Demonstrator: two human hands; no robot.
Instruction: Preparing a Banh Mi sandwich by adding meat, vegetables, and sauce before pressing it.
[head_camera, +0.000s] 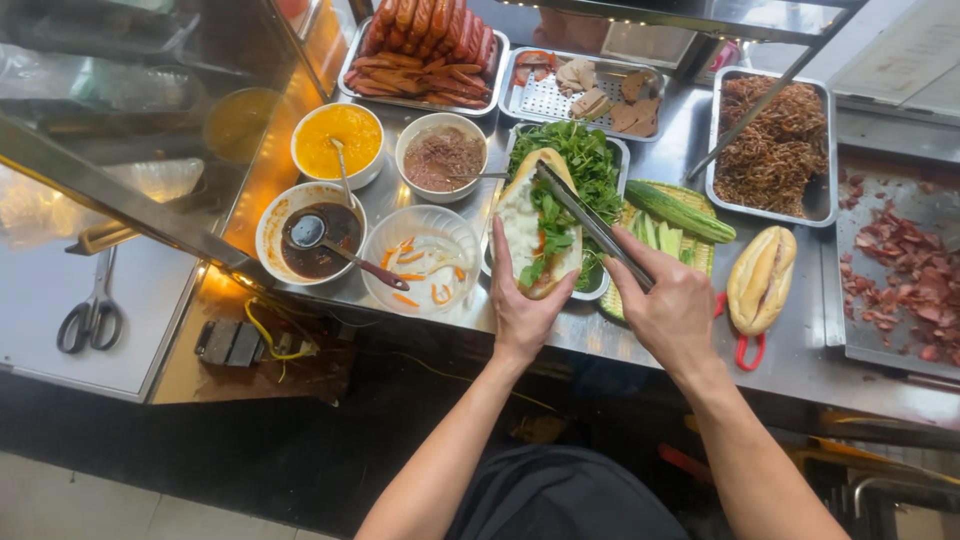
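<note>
My left hand (520, 305) cradles an open baguette (528, 228) from below, its split side up and filled with white spread and green herbs. My right hand (672, 310) grips metal tongs (590, 222), whose tips reach into the baguette near its far end. The bread sits over a metal tray of green herbs (592, 165). A second split baguette (761, 278) lies on the steel counter to the right of my right hand.
Bowls hold yellow sauce (338, 140), brown pâté (441, 157), dark sauce with a ladle (312, 235) and pickled strips (425, 262). Trays hold sausages (428, 45), sliced meats (590, 95), shredded meat (775, 145); cucumbers (675, 212) lie nearby. Scissors (92, 310) lie far left.
</note>
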